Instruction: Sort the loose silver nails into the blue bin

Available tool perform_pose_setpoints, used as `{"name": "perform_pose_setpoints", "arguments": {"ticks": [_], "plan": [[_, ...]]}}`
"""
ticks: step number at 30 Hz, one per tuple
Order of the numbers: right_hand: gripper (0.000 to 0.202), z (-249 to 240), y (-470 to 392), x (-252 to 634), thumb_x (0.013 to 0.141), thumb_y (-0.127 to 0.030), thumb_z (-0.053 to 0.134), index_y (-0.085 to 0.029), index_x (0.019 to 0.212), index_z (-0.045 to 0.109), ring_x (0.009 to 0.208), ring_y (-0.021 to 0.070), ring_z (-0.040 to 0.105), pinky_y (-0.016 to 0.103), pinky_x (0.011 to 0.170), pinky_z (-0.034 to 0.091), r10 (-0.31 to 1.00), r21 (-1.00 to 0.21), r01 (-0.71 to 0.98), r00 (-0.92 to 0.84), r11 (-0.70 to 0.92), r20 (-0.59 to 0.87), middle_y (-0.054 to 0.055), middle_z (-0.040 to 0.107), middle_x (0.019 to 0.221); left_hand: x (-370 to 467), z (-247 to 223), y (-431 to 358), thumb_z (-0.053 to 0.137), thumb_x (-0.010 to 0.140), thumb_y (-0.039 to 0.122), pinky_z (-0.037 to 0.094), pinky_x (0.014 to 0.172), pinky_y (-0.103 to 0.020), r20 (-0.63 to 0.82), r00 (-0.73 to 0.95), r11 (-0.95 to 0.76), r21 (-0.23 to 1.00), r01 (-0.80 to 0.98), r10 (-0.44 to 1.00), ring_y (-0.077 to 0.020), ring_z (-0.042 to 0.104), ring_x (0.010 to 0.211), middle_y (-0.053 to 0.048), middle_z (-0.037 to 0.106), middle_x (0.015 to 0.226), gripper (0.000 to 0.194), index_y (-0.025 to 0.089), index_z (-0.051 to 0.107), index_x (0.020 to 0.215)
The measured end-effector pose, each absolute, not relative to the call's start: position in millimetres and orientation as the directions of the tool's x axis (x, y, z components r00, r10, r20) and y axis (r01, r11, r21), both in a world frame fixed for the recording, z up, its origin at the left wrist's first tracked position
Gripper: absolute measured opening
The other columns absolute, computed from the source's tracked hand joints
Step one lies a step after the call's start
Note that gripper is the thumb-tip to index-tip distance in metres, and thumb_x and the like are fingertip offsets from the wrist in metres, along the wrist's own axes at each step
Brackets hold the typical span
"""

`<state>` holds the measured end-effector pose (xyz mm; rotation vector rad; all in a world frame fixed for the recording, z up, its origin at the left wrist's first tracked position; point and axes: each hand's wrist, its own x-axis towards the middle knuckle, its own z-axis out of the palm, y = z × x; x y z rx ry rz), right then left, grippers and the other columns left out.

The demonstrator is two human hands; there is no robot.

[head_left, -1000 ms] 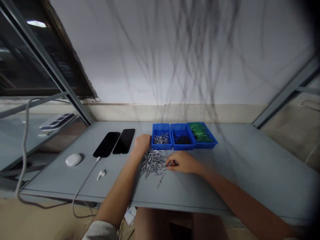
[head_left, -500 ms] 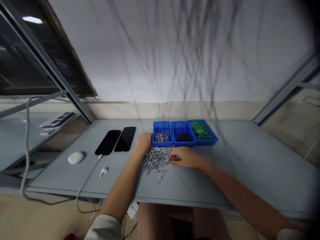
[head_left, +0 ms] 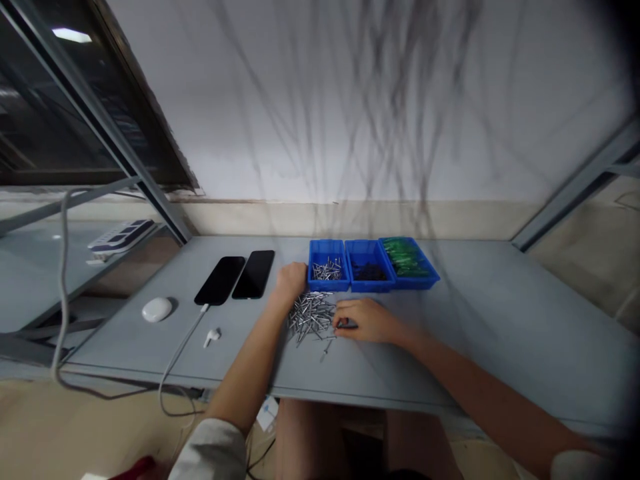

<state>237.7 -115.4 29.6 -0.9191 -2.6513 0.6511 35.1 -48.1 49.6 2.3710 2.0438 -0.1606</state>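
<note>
A loose pile of thin silver blind rivets (head_left: 311,316) lies on the grey table, with one stray rivet (head_left: 325,350) in front of it. My left hand (head_left: 291,280) rests at the pile's back left, against or close beside the left blue bin (head_left: 329,287); its fingers are hidden from me. At the pile's right edge, my right hand (head_left: 364,320) is closed, thumb and fingers pinched together. Something dark and narrow shows at its fingers, too small to make out. Silver rivets lie inside the left bin.
Beside it stand a middle blue bin (head_left: 370,287) with dark small parts and a right blue bin (head_left: 425,283) with green pieces. Two phones (head_left: 219,280), one cabled, an earbud (head_left: 213,336) and a white case (head_left: 157,309) lie left. Metal posts flank the table (head_left: 480,320).
My right hand has moved slightly left and down toward the front of the pile. The left hand stays by the bin. The whole view has shifted a little.
</note>
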Motion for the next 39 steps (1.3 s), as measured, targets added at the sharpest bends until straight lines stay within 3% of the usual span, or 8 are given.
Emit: {"name": "perform_pose_setpoints", "arguments": {"ticks": [7,13,17,21,26,30,34,39], "plan": [[0.007,27.9,-115.2,237.3,0.084,-0.027,0.064,-0.022,0.086,0.069,0.078,0.015,0.059,0.025,0.066,0.039,0.656,-0.505,0.518,-0.743,0.69,0.133,0.002,0.066,0.091,34.6,50.6,-52.3,0.034,0.088,0.01,0.05,0.083,-0.033,-0.062,0.149,-0.153,-0.072,0.986,0.987,-0.024,0.064,0.1,-0.017,0.066,0.105,0.035,0.012,0.063,0.107],[0.011,30.9,-113.3,235.4,0.081,-0.024,0.065,-0.019,0.089,0.072,0.059,0.0116,0.052,0.025,0.06,0.038,0.754,-0.636,0.507,-0.629,0.583,0.189,0.001,0.066,0.075,28.2,46.8,-55.2,0.031,0.091,0.018,0.05,0.08,-0.033,-0.037,0.16,-0.162,-0.072,0.984,0.986,-0.0252,0.065,0.097,-0.015,0.068,0.102,0.036,0.014,0.065,0.102],[0.024,32.2,-110.7,237.8,0.086,-0.026,0.058,-0.019,0.105,0.071,0.061,0.0121,0.052,0.025,0.061,0.04,0.804,-0.708,0.459,-0.533,0.536,0.263,0.005,0.069,0.084,23.3,40.8,-59.9,0.027,0.093,0.024,0.05,0.077,-0.033,-0.051,0.128,-0.132,-0.074,0.989,0.99,-0.0254,0.066,0.094,-0.016,0.068,0.1,0.041,0.014,0.066,0.101],[0.023,35.2,-108.2,240.6,0.088,-0.033,0.055,-0.018,0.096,0.071,0.061,0.0112,0.052,0.024,0.058,0.041,0.839,-0.79,0.383,-0.465,0.479,0.283,0.005,0.067,0.085,20.0,34.1,-65.4,0.023,0.096,0.032,0.049,0.076,-0.031,-0.039,0.1,-0.103,-0.061,0.993,0.994,-0.0241,0.066,0.094,-0.016,0.069,0.1,0.048,0.014,0.067,0.1],[0.029,37.4,-100.7,243.0,0.083,-0.043,0.059,-0.02,0.101,0.062,0.053,0.009,0.049,0.02,0.042,0.04,0.923,-0.96,0.047,-0.292,0.275,0.25,0.001,0.06,0.078,20.2,31.2,-70.7,0.022,0.096,0.036,0.049,0.075,-0.032,-0.051,0.055,-0.057,-0.032,0.998,0.997,-0.0247,0.066,0.092,-0.014,0.069,0.099,0.051,0.016,0.068,0.099],[0.033,38.0,-95.5,244.8,0.081,-0.045,0.062,-0.022,0.104,0.059,0.054,0.0096,0.051,0.02,0.039,0.044,0.946,-0.965,-0.13,-0.208,0.227,0.251,0.001,0.058,0.079,23.9,33.0,-73.3,0.026,0.094,0.032,0.049,0.074,-0.034,-0.044,0.09,-0.091,-0.01,0.996,0.995,-0.026,0.066,0.092,-0.015,0.069,0.097,0.045,0.016,0.068,0.098],[0.027,35.6,-96.6,244.7,0.08,-0.043,0.063,-0.02,0.093,0.063,0.057,0.0114,0.054,0.021,0.043,0.044,0.946,-0.958,-0.023,-0.154,0.284,0.284,0.001,0.06,0.074,26.6,33.4,-74.0,0.027,0.093,0.03,0.05,0.073,-0.036,-0.047,0.102,-0.103,-0.015,0.995,0.994,-0.0276,0.067,0.091,-0.016,0.069,0.096,0.043,0.015,0.067,0.098],[0.019,33.0,-98.7,244.0,0.078,-0.038,0.067,-0.019,0.081,0.069,0.058,0.0099,0.047,0.022,0.048,0.04,0.887,-0.869,0.191,-0.012,0.456,0.462,0.001,0.055,0.071,27.0,31.2,-73.6,0.029,0.092,0.028,0.049,0.073,-0.036,-0.045,0.107,-0.108,-0.016,0.994,0.993,-0.0271,0.067,0.089,-0.016,0.069,0.094,0.04,0.015,0.067,0.099]]}}
